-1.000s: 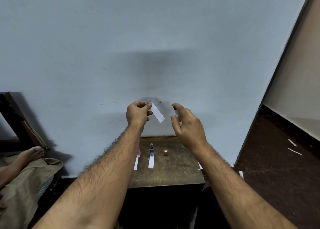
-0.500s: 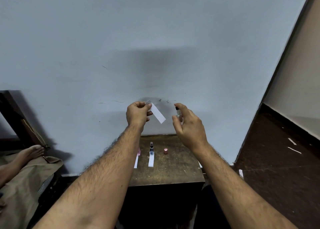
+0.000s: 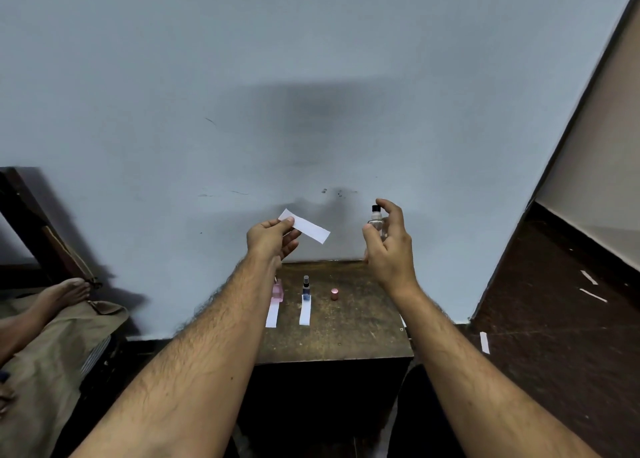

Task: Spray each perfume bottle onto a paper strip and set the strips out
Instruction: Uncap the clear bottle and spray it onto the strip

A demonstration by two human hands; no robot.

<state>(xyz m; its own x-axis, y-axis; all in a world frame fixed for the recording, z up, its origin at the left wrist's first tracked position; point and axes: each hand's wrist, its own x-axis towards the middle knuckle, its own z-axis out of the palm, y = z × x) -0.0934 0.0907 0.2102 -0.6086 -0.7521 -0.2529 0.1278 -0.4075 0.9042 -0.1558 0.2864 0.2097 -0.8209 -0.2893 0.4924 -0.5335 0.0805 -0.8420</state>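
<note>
Blue wall (image 3: pixel 311 59) behind | left grip (image 3: pixel 272 239) – pinching paper strip (image 3: pixel 306 229) | right grip (image 3: pixel 389 246) – clasping clear bottle (image 3: pixel 376 220)

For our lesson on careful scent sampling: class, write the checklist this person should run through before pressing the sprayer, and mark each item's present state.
1. White paper strip pinched at one end by the left hand: ok.
2. Small clear glass bottle with black sprayer top held upright in the right hand: ok.
3. Finger resting on the sprayer: not ok, it is curled just above.
4. Nozzle aimed at the strip: cannot tell.
5. Space on the brown wooden table right of the two laid strips: ok.
</note>
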